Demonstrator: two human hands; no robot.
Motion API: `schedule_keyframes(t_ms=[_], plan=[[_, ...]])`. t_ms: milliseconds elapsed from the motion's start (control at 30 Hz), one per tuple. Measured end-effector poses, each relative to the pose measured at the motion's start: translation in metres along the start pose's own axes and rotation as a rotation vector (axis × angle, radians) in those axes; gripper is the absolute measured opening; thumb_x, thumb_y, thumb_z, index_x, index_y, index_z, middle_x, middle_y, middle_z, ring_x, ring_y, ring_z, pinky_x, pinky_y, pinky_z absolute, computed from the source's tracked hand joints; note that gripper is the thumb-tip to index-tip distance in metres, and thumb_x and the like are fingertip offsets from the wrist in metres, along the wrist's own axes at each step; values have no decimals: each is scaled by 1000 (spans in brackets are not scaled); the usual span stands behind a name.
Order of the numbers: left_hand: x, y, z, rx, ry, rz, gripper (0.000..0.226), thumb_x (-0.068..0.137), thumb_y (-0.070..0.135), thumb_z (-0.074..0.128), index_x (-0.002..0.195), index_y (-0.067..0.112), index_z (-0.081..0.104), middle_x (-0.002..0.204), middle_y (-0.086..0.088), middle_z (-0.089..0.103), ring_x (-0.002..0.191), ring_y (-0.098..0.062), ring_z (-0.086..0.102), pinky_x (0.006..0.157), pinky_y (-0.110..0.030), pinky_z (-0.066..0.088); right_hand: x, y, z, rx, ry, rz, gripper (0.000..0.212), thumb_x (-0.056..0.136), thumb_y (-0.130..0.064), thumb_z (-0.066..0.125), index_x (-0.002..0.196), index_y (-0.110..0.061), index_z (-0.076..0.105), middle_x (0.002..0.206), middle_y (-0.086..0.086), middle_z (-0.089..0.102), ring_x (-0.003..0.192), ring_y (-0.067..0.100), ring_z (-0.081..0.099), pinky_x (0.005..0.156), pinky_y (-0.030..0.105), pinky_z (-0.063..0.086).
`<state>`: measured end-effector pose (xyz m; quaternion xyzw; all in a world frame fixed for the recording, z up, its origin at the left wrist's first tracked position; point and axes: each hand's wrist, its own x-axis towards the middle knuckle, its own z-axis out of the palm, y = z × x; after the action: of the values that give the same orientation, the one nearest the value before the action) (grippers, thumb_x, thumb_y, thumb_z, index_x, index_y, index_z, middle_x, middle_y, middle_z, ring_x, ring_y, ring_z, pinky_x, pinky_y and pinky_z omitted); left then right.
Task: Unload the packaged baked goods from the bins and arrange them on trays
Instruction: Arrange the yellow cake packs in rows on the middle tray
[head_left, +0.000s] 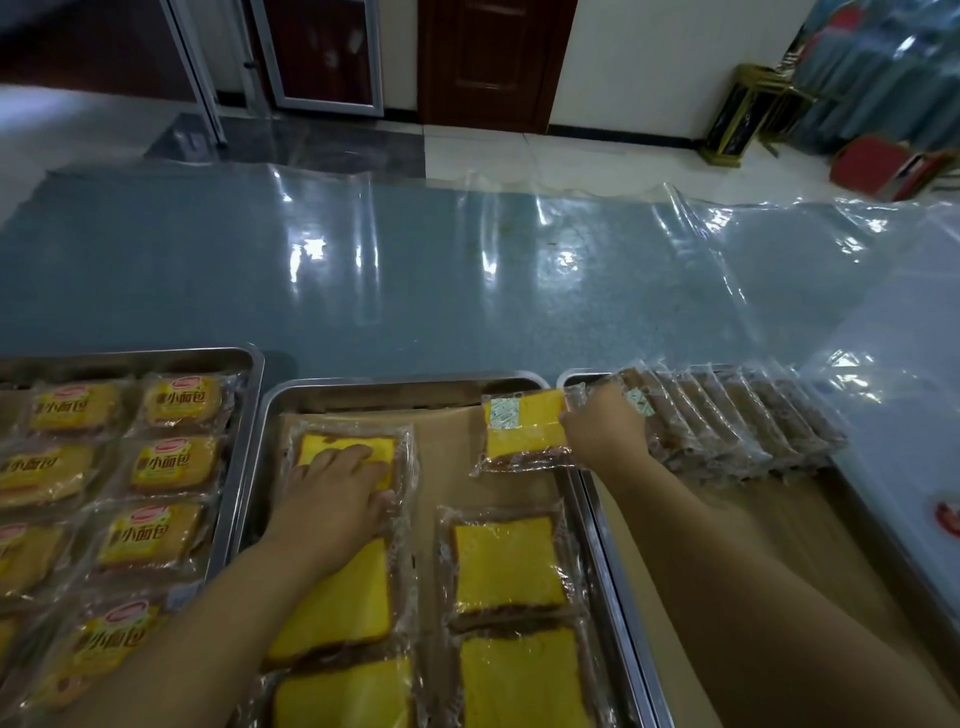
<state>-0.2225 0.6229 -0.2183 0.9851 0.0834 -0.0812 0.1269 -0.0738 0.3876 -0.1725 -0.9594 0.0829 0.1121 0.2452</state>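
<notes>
A: Entry, head view. Where does the left hand (332, 483) sit?

B: Flat on the far-left pack (317, 446) in the middle tray (395, 387). The fingers lie straight across the yellow cake face, palm down, with nothing clasped. The pack lies flat on the brown paper (447, 452) lining the tray.

A: And the right hand (602, 426)?

B: Its fingers curl over the right edge of the far-right pack (522, 431), gripping it. That pack is at the tray's far right corner, yellow face up, and its right end reaches the tray's right rim. The two hands are well apart, one at each far corner of the same tray.

A: Other packs in that tray?

B: Four more (506, 561) lie flat nearer the person, in two columns, plain face up. The left forearm crosses over the left column.

A: Neighbouring trays?

B: The right tray (575, 376) holds a row of packs (737, 421) standing on edge at its far end, just beside the right hand. Whether the hand touches the first one cannot be told. The left tray (249, 364) carries labelled packs (166, 535) laid flat with the printed side up.

A: Surface?

B: All three trays rest on a grey-blue desk (415, 291) under a clear plastic sheet (727, 234).
</notes>
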Motion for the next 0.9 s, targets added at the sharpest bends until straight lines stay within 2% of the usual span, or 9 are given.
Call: schedule_keyframes(t_ms=[133,200,267,400,467,533,700,800,900], plan=[[1,-6,0,-30,13,13,41,93,46,40,133,36,44,145,9,35,132,-16,29,107,-39,28,2,-8,-1,260,-22,-140,29,80,-13,71,105,-8,59,84,1,62,81,21,63,74,37,55],[1,-8,1,-26,23,22,40,94,45,40,133,37,44,145,10,35,132,-15,29,107,-40,27,-7,-13,-3,441,-13,-276,26,77,-7,73,96,-20,62,78,-8,59,68,6,58,59,19,51],[-1,-10,1,-15,32,16,40,94,45,40,133,36,44,145,10,35,133,-15,29,107,-40,24,-18,-15,-5,557,-15,-455,31,75,-3,74,83,-29,59,77,-9,60,61,0,54,52,11,45],[-2,-12,2,-5,40,6,42,94,44,41,134,33,44,147,8,34,134,-17,28,108,-40,25,-32,-6,-15,279,-95,-848,31,76,4,68,71,-27,65,79,-11,66,75,2,60,70,14,49],[-3,-12,2,-15,33,-5,43,94,45,41,135,32,44,148,7,33,134,-17,27,108,-40,25,-30,4,-19,-61,-183,-876,34,79,10,58,76,-21,71,87,-7,70,82,7,63,75,24,53],[-3,-11,2,-27,30,-12,43,94,45,41,135,31,44,148,6,33,134,-18,26,110,-40,24,-28,12,-20,-295,-172,-771,35,81,8,52,88,-20,72,95,-1,69,86,15,63,74,29,53],[-7,-12,4,-26,46,-25,42,95,43,39,135,32,45,148,3,32,135,-20,23,113,-43,22,-44,7,2,-204,-130,-737,27,92,-12,50,115,-20,63,114,0,63,95,16,59,76,25,46],[-10,-13,7,-43,36,-23,43,96,43,37,137,33,41,151,1,28,138,-21,19,115,-43,17,-61,-6,33,-229,-246,-769,40,96,-31,48,135,-26,47,142,1,43,123,22,45,97,36,42],[-12,-15,8,-58,27,-10,46,96,45,35,140,33,37,154,0,22,141,-22,14,116,-42,14,-72,-11,63,-462,-289,-733,52,95,-50,38,143,-29,31,154,8,20,139,31,20,110,49,24]])
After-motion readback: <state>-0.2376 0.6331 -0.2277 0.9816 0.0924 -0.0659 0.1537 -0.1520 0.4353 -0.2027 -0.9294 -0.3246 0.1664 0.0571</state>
